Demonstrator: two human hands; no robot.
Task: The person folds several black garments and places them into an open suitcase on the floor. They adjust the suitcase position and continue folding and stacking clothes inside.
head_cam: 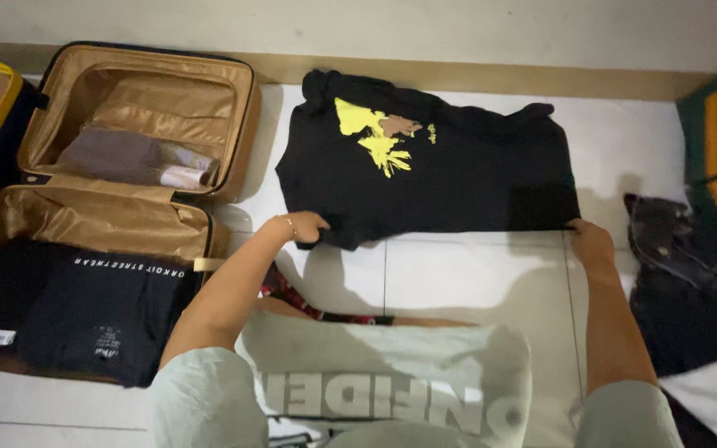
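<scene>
A black t-shirt (458, 170) with a yellow print lies spread on the white tiled floor, partly folded. My left hand (302, 226) pinches its near left edge. My right hand (589, 241) grips its near right corner. Both arms reach forward from light green short sleeves.
An open brown-lined suitcase (139, 91) lies at the left, with folded dark clothes (76, 307) in its near half and small items in the far half. A pile of dark clothing (690, 282) lies at the right. A wall with a tan skirting runs along the back.
</scene>
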